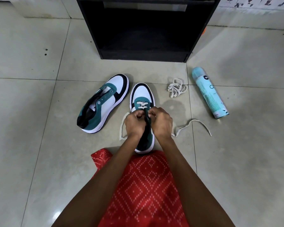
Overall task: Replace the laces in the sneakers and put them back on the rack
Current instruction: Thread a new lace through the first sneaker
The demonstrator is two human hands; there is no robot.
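Sneaker in work: the near sneaker (142,94) stands upright on the floor (39,112), toe pointing at the rack, heel just in front of the person's red patterned cloth (143,185).
Lacing so far: the cream lace (142,104) crosses only the lowest eyelets by the toe; the upper eyelets lie under the hands and cannot be read.
Left hand (134,123): fingers curled, pinching the cream lace over the tongue at mid-shoe.
Right hand (161,122): fingers curled too, pinching the lace just beside the left hand; the two nearly touch.
Loose ends: one end loops out on the floor to the left of the shoe, the other trails away to the right.
Second sneaker (105,102): just left of the first, tipped onto its side, eyelets bare, no lace in it.
Spare lace (177,90): a loose cream bundle on the floor to the right of the shoes, untouched.
Rack (144,30): black, open-fronted, beyond the shoes; no sneaker on it.
Spray can (209,95): lying on its side at the far right.
Progress, as judged: early; the first shoe is barely begun, and the second shoe and the return of both to the rack are still to do.
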